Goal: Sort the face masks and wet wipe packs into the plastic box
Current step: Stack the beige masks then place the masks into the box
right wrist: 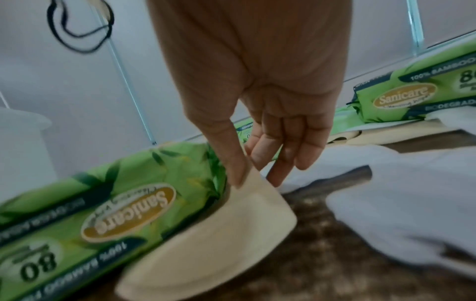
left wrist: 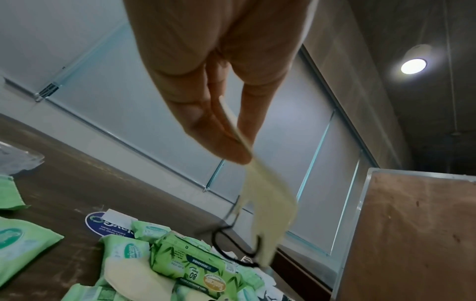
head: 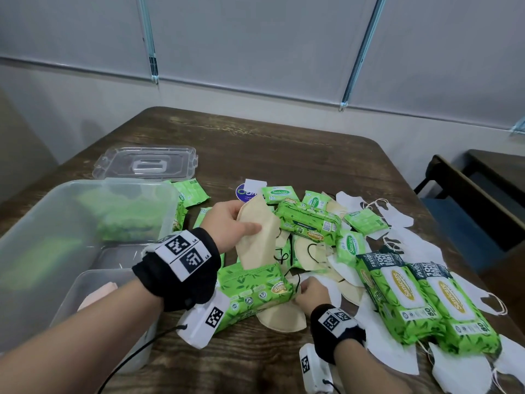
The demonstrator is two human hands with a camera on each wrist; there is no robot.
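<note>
Head view alone shows the plastic box (head: 85, 194) left on the table (head: 284, 143); wrist views show each grip: left hand (left wrist: 219, 114) pinching a raised beige mask (left wrist: 268, 203), right hand (right wrist: 257, 122) pinching another beige mask (right wrist: 219, 234) beside a wipe pack (right wrist: 103, 203).

A dark wood-grain bench (head: 284, 143) carries the scene. Near its middle lies a round blue sticker (head: 246, 192) with white lettering, partly covered. Behind the bench, pale roller blinds (head: 255, 38) hang between light metal frames (head: 149, 38). To the right stands a dark chair (head: 466, 194). In the left wrist view, a round ceiling lamp (left wrist: 413, 66) glows.
</note>
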